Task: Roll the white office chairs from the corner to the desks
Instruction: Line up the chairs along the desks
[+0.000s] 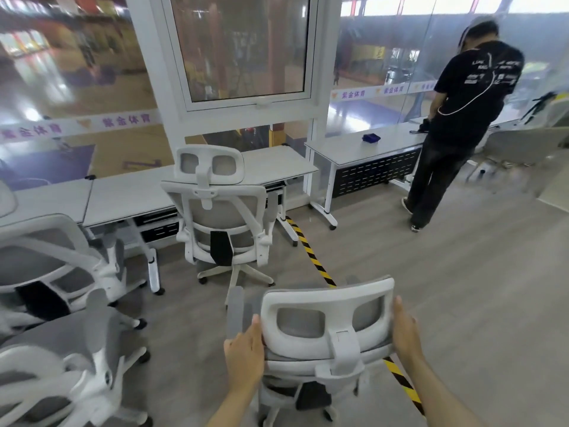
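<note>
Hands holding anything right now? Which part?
Yes: the near white office chair, by its headrest. Left hand grips the headrest's left edge, right hand its right edge.

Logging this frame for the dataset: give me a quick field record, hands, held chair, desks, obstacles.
left hand: on left edge of headrest
right hand: on right edge of headrest
held chair: white, in mid floor
parked chair: at left desk
right desk: no chair at it
floor: striped tape under held chair
bystander: at right desk
</note>
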